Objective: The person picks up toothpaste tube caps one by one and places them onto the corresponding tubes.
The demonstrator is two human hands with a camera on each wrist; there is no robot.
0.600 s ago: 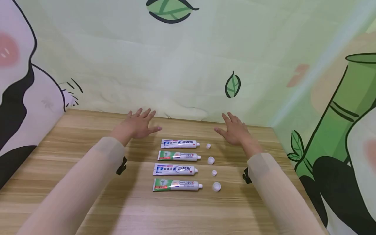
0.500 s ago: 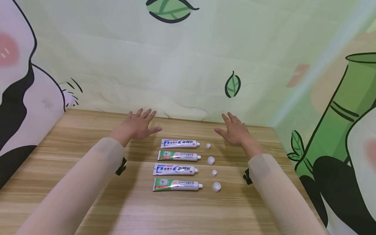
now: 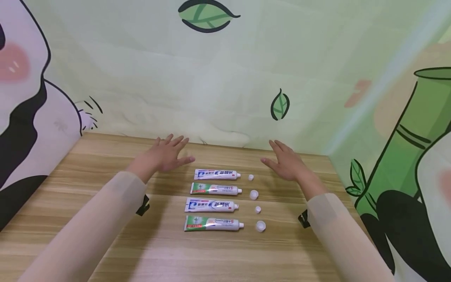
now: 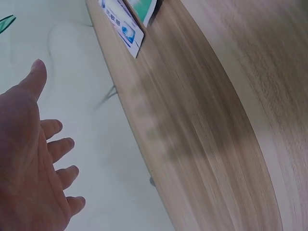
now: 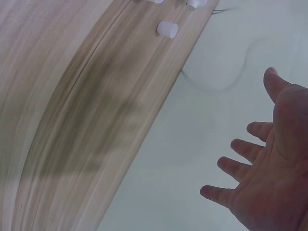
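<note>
Hovering empty — fingers wide — L hand (image 3: 166, 155) & R hand (image 3: 288, 164) sit just beyond farthest toothpaste tube (image 3: 215, 174), long axis L–R, nozzle (image 3: 239, 175) twd R, L hand nearer.

Two tubes (image 3: 211, 205) are white with blue print. Two other tubes (image 3: 214, 223) are green and white with a red patch. The caps (image 3: 260, 226) are white. The tabletop (image 3: 197, 256) carries light-brown wood grain; the backdrop (image 3: 225, 78) is pale green with black-outlined green leaves (image 3: 208, 16). The sleeves (image 3: 88, 223) are beige.
</note>
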